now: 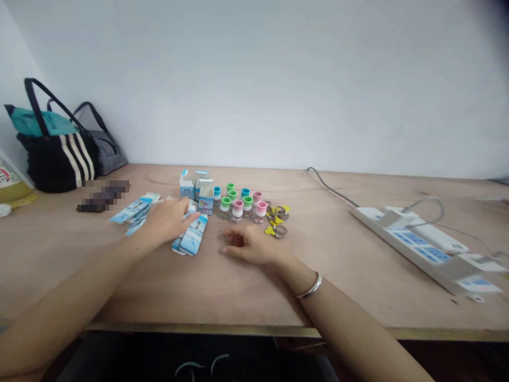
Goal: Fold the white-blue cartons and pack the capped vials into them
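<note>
My left hand (169, 218) lies over flattened blue-and-white cartons, thumb and index finger apart. Its other fingertips are hidden, so I cannot tell whether it presses on a carton. Under and beside the thumb is a small stack of flat cartons (194, 236); another flat pile (137, 207) spreads to the left. To the right, my right hand (252, 244) hovers at or just above the table, loosely curled, with a gap between thumb and fingers and nothing visible in it. Several small clear bottles with coloured tops (237, 208) stand behind it. Raised cartons with open tops (205, 197) stand beside the bottles.
Metal rings with yellow tabs (280, 231) lie right of the bottles. A white power strip (421, 249) with plugs and cables takes up the right side. A black striped bag (59, 159), a blurred-out dark object (104, 196) and a yellowish jug (14, 183) are at left.
</note>
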Demonstrator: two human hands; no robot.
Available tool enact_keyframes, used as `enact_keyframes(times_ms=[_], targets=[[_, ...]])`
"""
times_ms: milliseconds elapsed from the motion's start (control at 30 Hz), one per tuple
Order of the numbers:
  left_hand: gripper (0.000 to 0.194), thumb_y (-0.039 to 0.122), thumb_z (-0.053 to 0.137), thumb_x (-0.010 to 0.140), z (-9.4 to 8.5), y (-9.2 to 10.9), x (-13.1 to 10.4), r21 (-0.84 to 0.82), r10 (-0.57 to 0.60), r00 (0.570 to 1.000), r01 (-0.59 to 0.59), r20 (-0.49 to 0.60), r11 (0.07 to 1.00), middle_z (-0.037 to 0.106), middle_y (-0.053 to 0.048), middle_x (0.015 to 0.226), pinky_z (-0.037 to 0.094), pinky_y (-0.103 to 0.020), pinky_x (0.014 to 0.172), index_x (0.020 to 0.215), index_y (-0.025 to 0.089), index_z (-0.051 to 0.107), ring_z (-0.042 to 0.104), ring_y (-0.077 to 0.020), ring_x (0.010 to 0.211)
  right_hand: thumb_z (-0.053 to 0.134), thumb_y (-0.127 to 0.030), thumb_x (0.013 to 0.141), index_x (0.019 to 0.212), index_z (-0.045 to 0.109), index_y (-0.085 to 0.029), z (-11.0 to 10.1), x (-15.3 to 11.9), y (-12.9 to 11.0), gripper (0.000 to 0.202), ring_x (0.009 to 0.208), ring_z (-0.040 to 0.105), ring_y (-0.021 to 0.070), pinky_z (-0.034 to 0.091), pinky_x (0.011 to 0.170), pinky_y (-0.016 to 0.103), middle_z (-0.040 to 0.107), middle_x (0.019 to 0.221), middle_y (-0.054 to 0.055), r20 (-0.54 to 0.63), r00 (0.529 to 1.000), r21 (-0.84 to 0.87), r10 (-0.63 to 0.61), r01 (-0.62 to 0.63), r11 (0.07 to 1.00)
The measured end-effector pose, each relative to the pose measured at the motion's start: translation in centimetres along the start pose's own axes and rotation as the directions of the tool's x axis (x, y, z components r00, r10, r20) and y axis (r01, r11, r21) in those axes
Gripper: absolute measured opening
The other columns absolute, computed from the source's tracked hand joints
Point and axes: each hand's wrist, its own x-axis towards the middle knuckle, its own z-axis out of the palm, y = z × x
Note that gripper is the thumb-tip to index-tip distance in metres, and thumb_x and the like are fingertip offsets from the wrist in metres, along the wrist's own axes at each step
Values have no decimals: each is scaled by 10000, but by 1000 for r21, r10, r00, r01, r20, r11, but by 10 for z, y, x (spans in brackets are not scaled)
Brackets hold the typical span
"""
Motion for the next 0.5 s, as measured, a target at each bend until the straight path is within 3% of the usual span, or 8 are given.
enact_keyframes(times_ms=[100,233,400,500], targets=[[466,630,499,726,11,13,-20,46,-33,991,27,133,999,651,-109,777,418,-345,683,855,185,551,628,-305,807,666,-390,743,1051,638,-157,0,0,0,386,594,557,120,445,543,234,642,731,27,-9,1000,7,-12,12,1000],[318,480,618,659,14,9,-24,-77,8,989,3,150,997,641,-50,724,366,-290,565,791,208,519,630,-259,721,662,-382,747,1045,640,-158,0,0,3,373,598,566,124,453,541,236,647,729,31,-10,1000,20,-13,13,1000],[289,398,639,623,-11,-16,-19,-353,22,984,43,179,934,594,39,587,340,-243,477,789,222,481,578,-173,556,650,-386,759,1054,634,-159,3,1,7,373,606,571,128,457,554,243,649,730,31,-3,1000,30,-6,6,1000],[289,391,641,627,-29,-28,-23,-486,-75,996,91,51,869,600,39,612,382,-230,485,805,211,503,568,-146,544,651,-375,760,1040,631,-151,3,1,9,359,615,567,129,458,564,248,636,736,34,-4,1000,37,0,0,999]])
